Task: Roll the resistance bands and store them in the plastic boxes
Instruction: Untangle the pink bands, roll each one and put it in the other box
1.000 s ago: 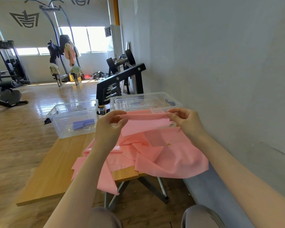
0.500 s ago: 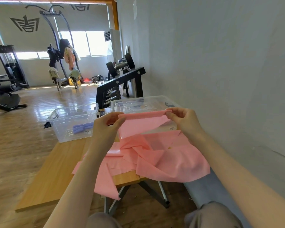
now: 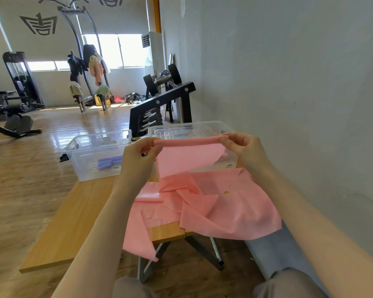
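A long pink resistance band (image 3: 222, 207) lies crumpled over the near right end of the wooden table (image 3: 78, 214). Its top end is folded into a narrow strip held up in the air. My left hand (image 3: 141, 159) pinches the strip's left end and my right hand (image 3: 244, 150) pinches its right end. Behind the hands stand two clear plastic boxes: the left box (image 3: 99, 154) holds rolled purple bands (image 3: 109, 162), and the right box (image 3: 190, 131) is partly hidden by the pink band.
A grey wall runs close along the right. A grey mat (image 3: 274, 252) lies on the floor beside the table. A black dumbbell rack (image 3: 159, 110) stands just behind the boxes. Gym machines (image 3: 17, 100) stand far off on the wooden floor.
Both hands have lifted the folded end of the pink band a little higher and drawn it tauter; more of the band hangs down below the strip.
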